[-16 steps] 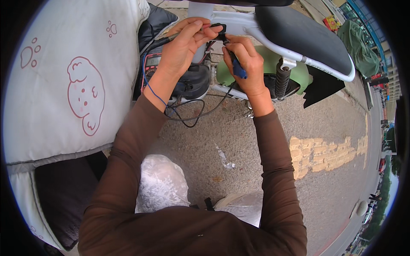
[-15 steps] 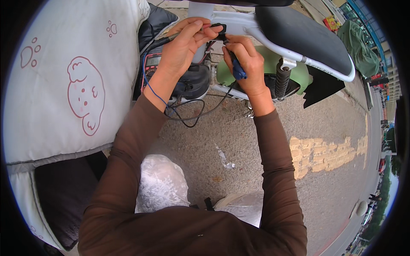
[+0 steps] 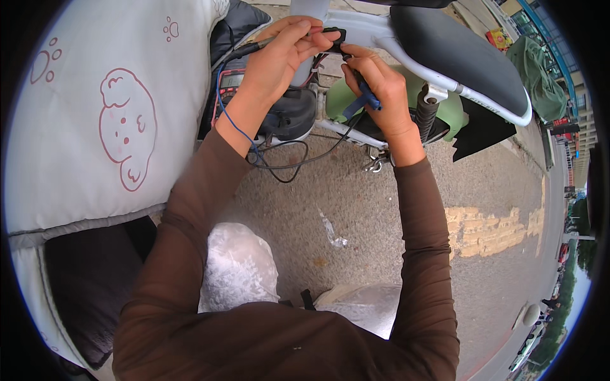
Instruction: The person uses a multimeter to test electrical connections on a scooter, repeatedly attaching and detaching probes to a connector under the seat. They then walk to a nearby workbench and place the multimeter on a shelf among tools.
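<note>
My left hand (image 3: 273,66) is raised at the white bike frame (image 3: 359,26), fingers closed round a thin red probe beside a small black connector (image 3: 337,35); a dark cable runs back from them. My right hand (image 3: 383,89) grips a blue-and-black tool (image 3: 365,95) just below that connector, its tip at the connector. Behind my left wrist lies a red-edged multimeter (image 3: 230,79), with blue and black leads looping down. A black case (image 3: 292,111) sits to its right, partly hidden by my left arm.
The bike's black saddle (image 3: 454,54) extends to the right over a green body panel (image 3: 454,120). A white padded cover (image 3: 76,152) fills the left side. My knees are over rough pavement (image 3: 330,190) with a worn yellow strip; a green cover, road and vehicles line the right rim.
The view has shifted slightly, raising the bike in the picture. My right hand and its tool appear a little farther right; both hands keep their hold near the connector.
</note>
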### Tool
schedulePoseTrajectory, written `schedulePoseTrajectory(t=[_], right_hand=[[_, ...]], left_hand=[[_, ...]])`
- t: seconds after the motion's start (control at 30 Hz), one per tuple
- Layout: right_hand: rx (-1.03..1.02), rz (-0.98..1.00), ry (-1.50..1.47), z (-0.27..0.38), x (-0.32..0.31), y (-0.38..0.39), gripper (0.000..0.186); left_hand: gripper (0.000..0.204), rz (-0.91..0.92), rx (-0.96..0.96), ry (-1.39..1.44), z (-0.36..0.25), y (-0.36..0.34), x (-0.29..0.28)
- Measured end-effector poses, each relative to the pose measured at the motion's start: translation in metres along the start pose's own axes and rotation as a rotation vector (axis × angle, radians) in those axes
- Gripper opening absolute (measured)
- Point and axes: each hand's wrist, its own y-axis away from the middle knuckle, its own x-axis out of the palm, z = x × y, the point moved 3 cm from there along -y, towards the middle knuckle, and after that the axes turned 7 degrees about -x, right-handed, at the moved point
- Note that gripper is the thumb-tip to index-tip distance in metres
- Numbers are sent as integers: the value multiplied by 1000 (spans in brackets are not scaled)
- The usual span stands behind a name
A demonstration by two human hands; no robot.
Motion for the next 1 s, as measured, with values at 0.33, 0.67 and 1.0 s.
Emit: schedulePoseTrajectory(t=[0.33,0.67,1.0], right_hand=[[-21,32,-11,-2,-5,-14,19],[11,24,-38,-8,-3,-11,29],[14,45,-12,-6,-3,-13,33]], left_hand=[[37,-38,-9,-30,6,-2,-9],[14,-193,36,-501,12,30,0],[24,-341,302,-706,37,26,5]])
